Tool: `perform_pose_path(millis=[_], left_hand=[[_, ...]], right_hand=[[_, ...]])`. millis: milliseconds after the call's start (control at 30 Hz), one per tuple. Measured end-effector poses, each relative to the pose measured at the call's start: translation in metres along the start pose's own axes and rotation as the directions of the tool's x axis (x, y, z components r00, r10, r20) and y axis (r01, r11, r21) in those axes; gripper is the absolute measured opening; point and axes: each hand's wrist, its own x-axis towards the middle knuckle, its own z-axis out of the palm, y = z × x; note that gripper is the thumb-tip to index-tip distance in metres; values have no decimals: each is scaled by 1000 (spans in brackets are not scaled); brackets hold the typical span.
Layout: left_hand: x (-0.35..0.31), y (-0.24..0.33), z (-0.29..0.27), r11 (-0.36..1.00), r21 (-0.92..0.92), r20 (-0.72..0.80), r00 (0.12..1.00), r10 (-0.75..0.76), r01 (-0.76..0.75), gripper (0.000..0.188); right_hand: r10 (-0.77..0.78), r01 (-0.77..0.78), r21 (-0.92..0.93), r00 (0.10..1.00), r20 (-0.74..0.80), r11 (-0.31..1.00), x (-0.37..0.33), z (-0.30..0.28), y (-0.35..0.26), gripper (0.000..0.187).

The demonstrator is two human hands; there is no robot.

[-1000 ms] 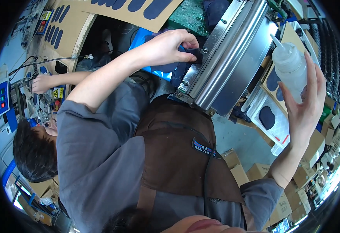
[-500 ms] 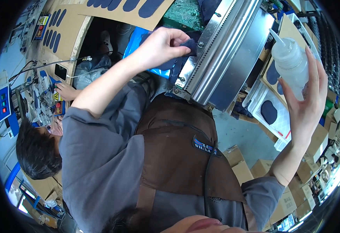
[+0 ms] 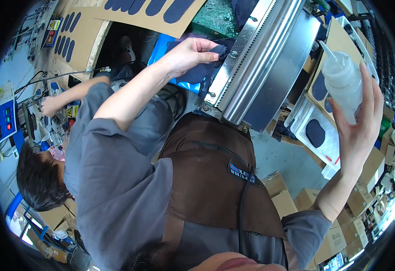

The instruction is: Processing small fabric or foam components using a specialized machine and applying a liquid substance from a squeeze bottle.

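Observation:
Between the thumb and fingers of my left hand [image 3: 192, 55] is a dark navy fabric piece [image 3: 218, 50], pinched near the left edge of a metal roller machine [image 3: 257, 58]. Below that hand, more dark fabric pieces [image 3: 193, 77] lie on a blue plastic bag [image 3: 160, 46]. On the far right, my right hand [image 3: 359, 115] is wrapped round a translucent squeeze bottle [image 3: 342, 79]. The bottle stands upright with its thin nozzle pointing up and left. Part of its far side is hidden by my fingers.
Cardboard sheets [image 3: 89, 38] with rows of dark oval pieces lie at upper left. A white tray [image 3: 302, 118] holding a dark oval piece [image 3: 315, 133] sits beside the bottle. A co-worker [image 3: 44, 176] is close on my left. Cardboard boxes [image 3: 284, 203] stand at lower right.
My left hand still pinches the fabric, shifted slightly. The bottle has moved a little right and down in view. The co-worker's arm has swung out, away from the device on the left.

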Motion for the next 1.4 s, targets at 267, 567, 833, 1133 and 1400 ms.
perform_pose_path(millis=[267,567,833,1133,1400], left_hand=[[-12,-1,-2,998,22,-49,997,64,-63,18],[-25,-26,0,995,11,-170,981,96,-96,17],[-34,-30,9,989,-45,-303,946,118,-138,17],[-54,-5,-22,960,-32,-417,877,240,-279,18],[-52,12,24,439,750,12,673,740,-495,18]], right_hand=[[-6,5,14,1000,21,1000,5,-5,-10,87],[-3,5,-22,997,71,1000,1,-7,-5,77],[-30,31,-7,998,49,1000,8,-4,-12,89],[-44,44,2,996,77,999,11,-3,-15,81],[-12,11,22,998,69,1000,15,5,-22,80]])
